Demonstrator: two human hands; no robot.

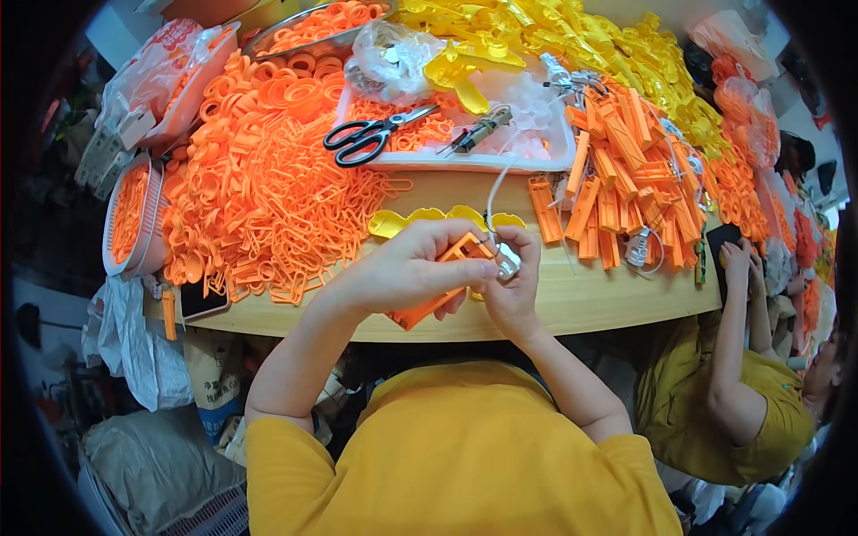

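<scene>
My left hand (398,268) is closed around an orange plastic case (420,312), long and box-like with an open frame at its upper end. Beside it, my right hand (512,302) pinches a small white and silver part (508,261) with a thin wire, close to the case's upper end. A white cord (494,189) rises from near that part toward the tray. Just beyond my fingers, yellow curved plastic pieces (390,222) lie on the wooden table (447,189). Fingers hide part of the case.
Orange rings and clips (286,196) are heaped at left. A white tray (500,163) carries black-handled scissors (366,138). Orange cases (617,179) pile up at right, yellow parts (626,58) behind. Another person (742,402) sits at right, hands on the table.
</scene>
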